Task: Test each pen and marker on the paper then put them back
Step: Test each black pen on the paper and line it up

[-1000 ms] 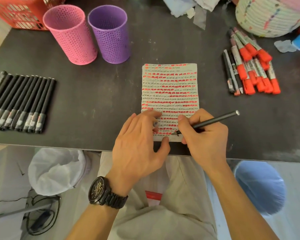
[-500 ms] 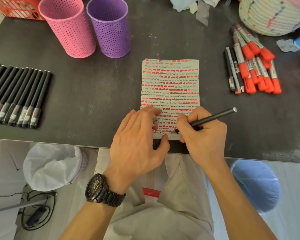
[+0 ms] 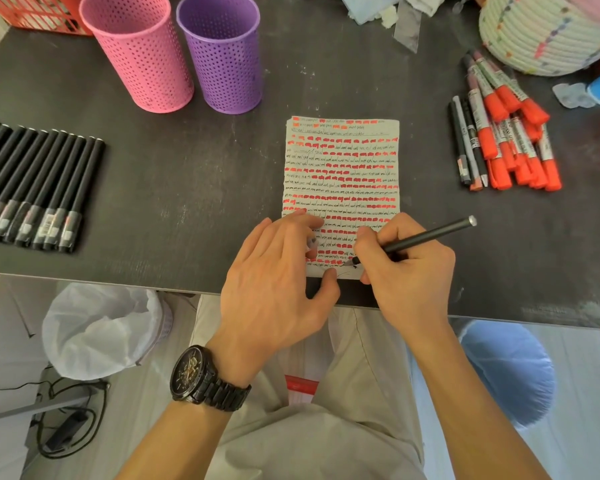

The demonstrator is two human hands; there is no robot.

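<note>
Cups of perforated plastic, a pink cup (image 3: 137,53) and a purple cup (image 3: 222,53), stand upright and just beside each other at the far left of the dark surface (image 3: 187,174), and only their holed inner walls show through the open mouths. A red basket (image 3: 32,12) behind them and a woven rope basket (image 3: 541,32) at the far right are cut by the frame edge, so I cannot tell their contents. The paper (image 3: 342,161), filled with rows of orange dashes and black scribbles, lies at the near edge in the middle. The left hand (image 3: 278,282) (a dark watch (image 3: 201,375) on its wrist) rests spread and flat on the sheet's lower left corner. The right hand (image 3: 406,271) pinches a black pen (image 3: 426,237) with its tip touching the paper's bottom strip. A row of capped black pens (image 3: 32,188) lies side by side at the left, and orange-capped markers (image 3: 513,143) with a few thin pens are heaped at the right. Below the surface are a bin (image 3: 97,327) with a white liner, a blue stool (image 3: 506,372) and cables (image 3: 63,434) on the floor
</note>
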